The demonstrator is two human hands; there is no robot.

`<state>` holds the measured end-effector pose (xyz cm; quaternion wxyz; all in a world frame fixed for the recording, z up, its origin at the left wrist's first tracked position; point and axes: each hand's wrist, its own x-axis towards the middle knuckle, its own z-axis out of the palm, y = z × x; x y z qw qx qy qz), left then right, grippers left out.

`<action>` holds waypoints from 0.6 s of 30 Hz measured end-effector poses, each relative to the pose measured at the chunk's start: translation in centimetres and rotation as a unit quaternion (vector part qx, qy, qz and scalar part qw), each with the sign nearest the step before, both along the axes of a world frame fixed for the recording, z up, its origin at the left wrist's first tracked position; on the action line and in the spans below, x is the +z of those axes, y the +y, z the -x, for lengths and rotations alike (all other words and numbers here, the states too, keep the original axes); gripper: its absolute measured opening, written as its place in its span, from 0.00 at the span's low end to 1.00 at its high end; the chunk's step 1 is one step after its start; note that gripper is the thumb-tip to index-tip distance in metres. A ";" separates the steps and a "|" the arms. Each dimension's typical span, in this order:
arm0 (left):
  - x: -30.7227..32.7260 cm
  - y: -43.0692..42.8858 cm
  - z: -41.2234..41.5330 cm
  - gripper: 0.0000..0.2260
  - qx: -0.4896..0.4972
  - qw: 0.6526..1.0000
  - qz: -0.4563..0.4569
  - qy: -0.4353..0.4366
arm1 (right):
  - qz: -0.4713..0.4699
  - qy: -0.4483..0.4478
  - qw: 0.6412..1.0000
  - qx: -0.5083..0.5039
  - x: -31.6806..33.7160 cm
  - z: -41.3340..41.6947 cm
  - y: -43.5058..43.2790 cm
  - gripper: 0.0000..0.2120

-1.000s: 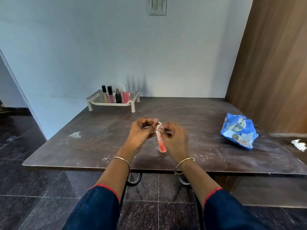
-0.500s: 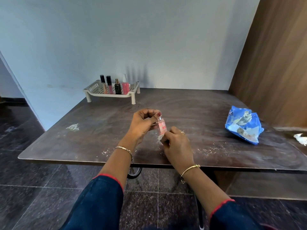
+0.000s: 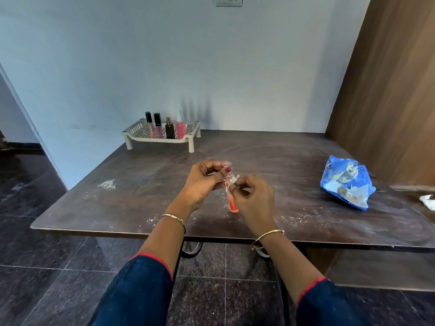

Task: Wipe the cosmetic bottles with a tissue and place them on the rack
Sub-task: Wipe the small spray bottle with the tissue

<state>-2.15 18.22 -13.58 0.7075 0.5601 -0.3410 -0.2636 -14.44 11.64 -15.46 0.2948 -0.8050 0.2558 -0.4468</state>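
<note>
Over the middle of the dark table [image 3: 141, 184] my left hand [image 3: 202, 182] pinches the top end of a small pink cosmetic bottle [image 3: 231, 203], which hangs tilted with its base toward me. My right hand [image 3: 255, 201] presses a small scrap of white tissue [image 3: 235, 178] against the bottle's upper part. A white perforated rack [image 3: 162, 138] stands at the far left of the table. On it stand several bottles: two black-capped gloss tubes [image 3: 154, 124], a dark perfume bottle [image 3: 170, 129] and a pink spray bottle [image 3: 180, 128].
A blue tissue pack [image 3: 346, 182] lies at the right side of the table. A crumpled white tissue [image 3: 427, 201] sits at the far right edge. White crumbs [image 3: 107, 184] dot the tabletop. A wooden panel [image 3: 388, 90] rises on the right, a pale wall behind.
The bottle went from upright in my left hand to hanging with its base toward me. My right hand rose from below the bottle to its upper part with the tissue.
</note>
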 end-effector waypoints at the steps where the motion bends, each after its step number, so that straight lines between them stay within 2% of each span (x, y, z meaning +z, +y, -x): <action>1: -0.2 0.1 -0.1 0.07 0.004 1.000 0.007 0.013 | -0.016 0.010 1.000 0.002 -0.6 0.2 -0.1 0.06; 6: -0.6 0.6 -0.3 0.10 0.003 1.000 0.021 0.021 | -0.089 0.085 0.992 0.015 -2.0 1.2 -0.8 0.07; 8: -0.5 0.6 -0.2 0.10 -0.007 1.000 0.017 0.010 | -0.126 0.071 0.989 0.027 -1.4 1.0 -0.9 0.08; 13: -0.1 1.1 -0.2 0.10 -0.035 0.999 0.024 -0.019 | -0.188 -0.038 0.979 0.075 0.9 -0.8 -0.6 0.10; 18: -0.5 1.9 -0.8 0.10 -0.039 0.999 0.024 -0.015 | -0.167 0.021 0.983 0.077 0.5 -1.3 -0.9 0.11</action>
